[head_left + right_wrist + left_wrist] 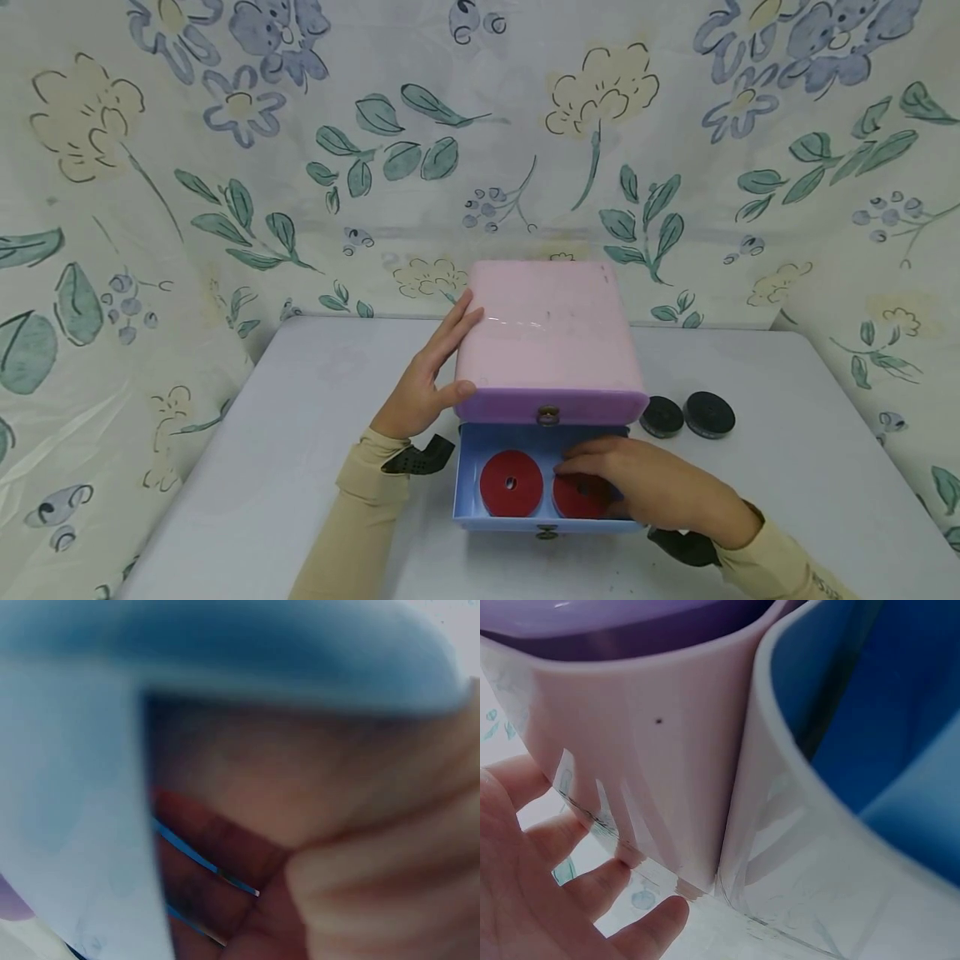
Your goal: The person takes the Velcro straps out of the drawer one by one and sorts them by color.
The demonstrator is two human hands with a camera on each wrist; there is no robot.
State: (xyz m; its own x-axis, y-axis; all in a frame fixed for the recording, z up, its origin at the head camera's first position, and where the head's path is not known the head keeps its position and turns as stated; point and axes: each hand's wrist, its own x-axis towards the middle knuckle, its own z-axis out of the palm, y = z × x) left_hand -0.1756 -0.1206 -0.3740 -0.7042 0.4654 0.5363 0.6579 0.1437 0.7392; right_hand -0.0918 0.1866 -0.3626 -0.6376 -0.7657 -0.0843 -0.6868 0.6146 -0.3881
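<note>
A pink box with a purple front edge stands on the table, its blue drawer pulled out toward me. My left hand rests against the box's left side, fingers extended; the left wrist view shows its fingertips spread along the pink wall. Inside the drawer lie two red discs. The left red disc is flat, with a small centre hole. My right hand reaches over the drawer's right side and grips the right red disc, partly covering it. In the right wrist view, the drawer wall hides the fingertips.
Two black discs, a smaller one and a larger one, lie on the white table right of the box. Floral fabric hangs behind and along both sides. Small metallic knobs sit on the box front and drawer front.
</note>
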